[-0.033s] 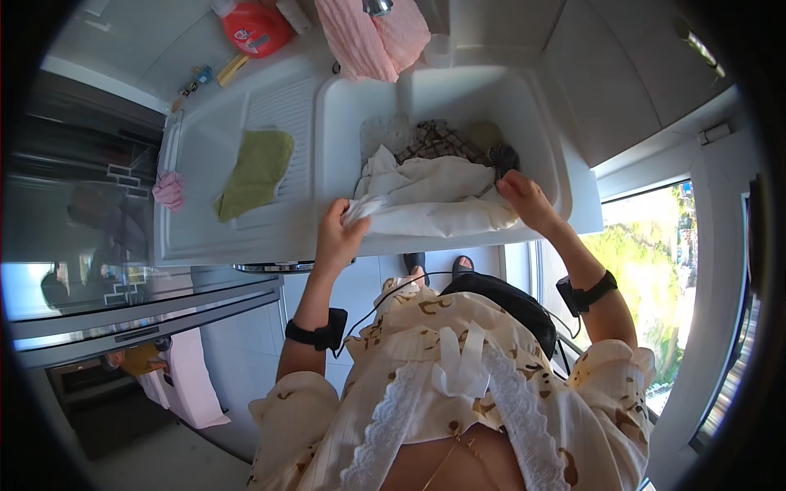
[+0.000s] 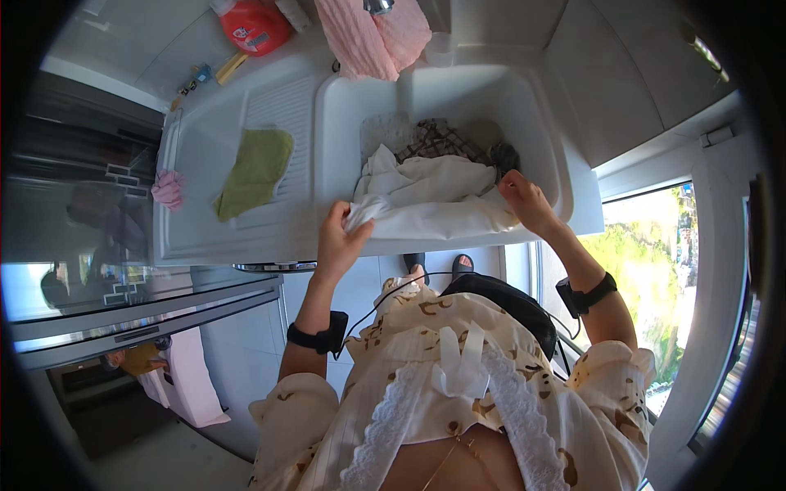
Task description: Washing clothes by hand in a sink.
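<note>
A large piece of white cloth [image 2: 434, 182] lies bunched over the front of the white sink basin [image 2: 536, 106], its near edge stretched along the rim. My left hand [image 2: 340, 236] is closed on the gathered left end of this cloth, thumb on top. At the right end my right hand [image 2: 526, 201] has its fingers curled in at the cloth's edge; the fingertips are partly hidden. Behind the white cloth, a brown checked cloth [image 2: 442, 139] and a dark bundled cloth [image 2: 503, 157] lie in the basin.
Left of the basin, a green cloth [image 2: 258, 172] lies on the ribbed drainboard [image 2: 282, 102]. A pink cloth [image 2: 360, 37] hangs beneath the tap [image 2: 377, 6]. A red detergent bottle [image 2: 252, 29] and a wooden-backed brush [image 2: 232, 69] stand behind. A pink scrunched cloth [image 2: 169, 189] sits at the left edge.
My right hand's fingers have shifted very slightly at the cloth's right end. My left hand keeps its hold, and everything else looks the same.
</note>
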`<state>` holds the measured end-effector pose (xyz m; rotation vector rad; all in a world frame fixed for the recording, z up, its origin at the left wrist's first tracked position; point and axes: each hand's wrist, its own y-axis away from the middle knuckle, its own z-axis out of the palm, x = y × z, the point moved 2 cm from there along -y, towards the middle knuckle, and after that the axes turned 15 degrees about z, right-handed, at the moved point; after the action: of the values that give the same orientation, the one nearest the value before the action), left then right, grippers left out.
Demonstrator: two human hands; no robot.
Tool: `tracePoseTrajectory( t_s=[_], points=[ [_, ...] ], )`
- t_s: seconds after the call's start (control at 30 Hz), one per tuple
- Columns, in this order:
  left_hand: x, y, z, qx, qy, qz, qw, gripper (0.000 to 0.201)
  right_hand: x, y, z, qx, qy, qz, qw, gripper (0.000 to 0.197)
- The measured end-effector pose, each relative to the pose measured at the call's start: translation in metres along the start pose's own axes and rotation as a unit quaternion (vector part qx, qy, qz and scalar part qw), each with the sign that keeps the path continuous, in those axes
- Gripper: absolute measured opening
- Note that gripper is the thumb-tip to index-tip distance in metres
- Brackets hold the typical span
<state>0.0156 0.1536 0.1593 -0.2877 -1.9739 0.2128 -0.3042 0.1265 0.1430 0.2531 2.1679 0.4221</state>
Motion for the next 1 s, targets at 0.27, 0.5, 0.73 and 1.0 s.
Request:
tracePoseTrajectory(
  t_s=[0.27,0.5,0.73,1.0],
  points=[
    [0.009,0.025,-0.001,-0.08,-0.088,-0.042,0.992,0.021,-0.034,0.015,0.008,-0.058,0.288,0.049,0.955,0.028],
    [0.014,0.021,-0.01,-0.048,-0.089,-0.044,0.994,0.016,-0.016,0.011,0.004,-0.022,0.034,0.037,0.998,0.017],
    [0.014,-0.002,-0.019,0.069,0.151,-0.063,0.984,0.008,-0.024,-0.005,-0.011,-0.002,-0.165,0.001,0.986,0.01],
    [0.014,-0.01,-0.021,0.156,0.387,-0.063,0.907,0.015,-0.033,0.003,-0.029,-0.097,-0.486,-0.039,0.868,0.012]
  ],
)
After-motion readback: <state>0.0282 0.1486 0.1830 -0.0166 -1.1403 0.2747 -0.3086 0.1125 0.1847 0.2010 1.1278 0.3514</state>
